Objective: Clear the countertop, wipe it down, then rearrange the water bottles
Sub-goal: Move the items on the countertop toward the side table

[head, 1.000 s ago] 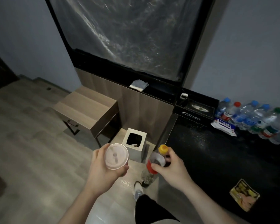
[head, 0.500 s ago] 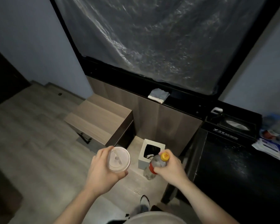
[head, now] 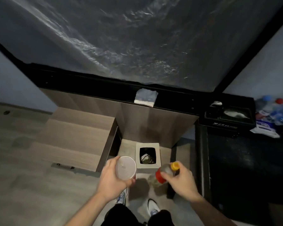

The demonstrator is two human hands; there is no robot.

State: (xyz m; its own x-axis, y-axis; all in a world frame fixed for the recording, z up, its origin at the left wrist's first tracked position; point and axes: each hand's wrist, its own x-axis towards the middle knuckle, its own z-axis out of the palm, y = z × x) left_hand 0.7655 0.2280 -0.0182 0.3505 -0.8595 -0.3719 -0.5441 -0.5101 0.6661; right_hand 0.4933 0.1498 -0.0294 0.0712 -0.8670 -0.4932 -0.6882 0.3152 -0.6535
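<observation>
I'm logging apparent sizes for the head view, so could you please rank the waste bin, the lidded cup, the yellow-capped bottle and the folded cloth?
1. Waste bin, largest.
2. Folded cloth, though it lies farther away, so unsure.
3. Lidded cup and yellow-capped bottle: they look alike, and being held close to the camera enlarges both.

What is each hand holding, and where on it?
Left hand wraps the lidded cup around its side; right hand grips the yellow-capped bottle near its neck.

Ahead of you: plastic sheet (head: 121, 38) covering the dark panel.
Below it: folded cloth (head: 146, 97) on the black ledge.
Your left: low wooden bench (head: 75, 137).
Your feet: white shoes (head: 152, 207) on the floor.
</observation>
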